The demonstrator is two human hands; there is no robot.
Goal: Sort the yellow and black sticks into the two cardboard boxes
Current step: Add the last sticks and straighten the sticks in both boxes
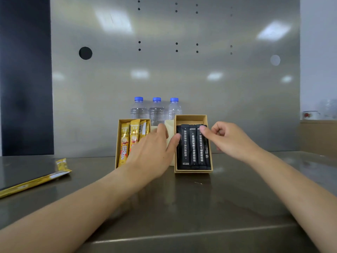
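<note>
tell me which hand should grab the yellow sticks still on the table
Left, probably: the loose yellow sticks lie far left, nearer the left hand; the right hand is at the black-stick box.

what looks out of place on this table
Loose yellow sticks lie on the steel table at far left, outside the left cardboard box holding the other yellow Nescafe sticks. The black sticks sit in the right box.
</note>
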